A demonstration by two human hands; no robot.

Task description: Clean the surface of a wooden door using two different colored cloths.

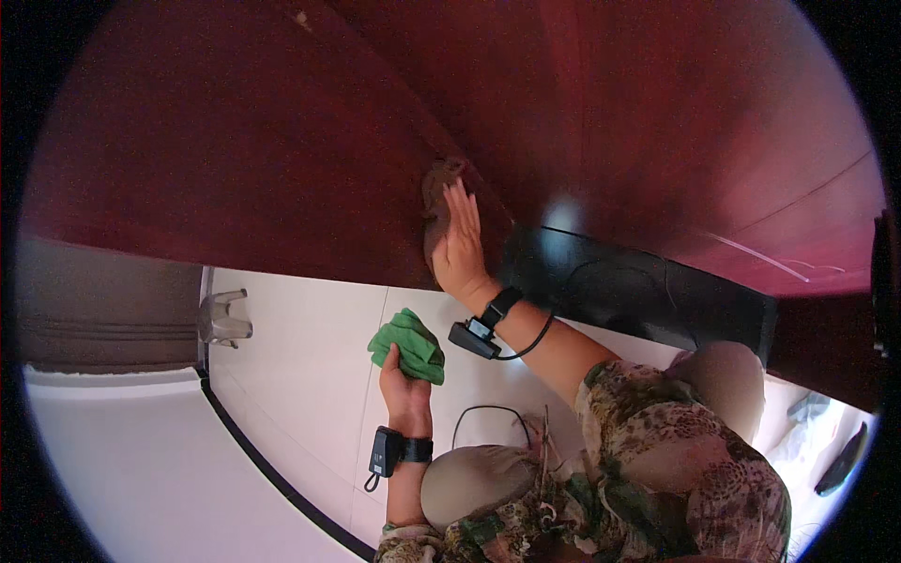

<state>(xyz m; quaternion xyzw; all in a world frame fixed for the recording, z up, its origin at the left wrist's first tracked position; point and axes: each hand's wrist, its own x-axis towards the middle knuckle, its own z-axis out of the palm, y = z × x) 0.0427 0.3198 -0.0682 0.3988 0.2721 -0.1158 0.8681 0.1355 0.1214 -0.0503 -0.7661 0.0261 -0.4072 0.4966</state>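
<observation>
Head view: one crumpled green cloth [409, 343], just below centre, gripped in the left hand [407, 399]; right hand [458, 253], open, fingers extended, just above centre at a glossy dark-red panel [235, 169]; one grey stool [218, 319], left.

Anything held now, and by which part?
Left hand: green cloth, by its near edge. Right hand: open, fingers straight, against brown cloth at the red panel; no closed grip.
</observation>
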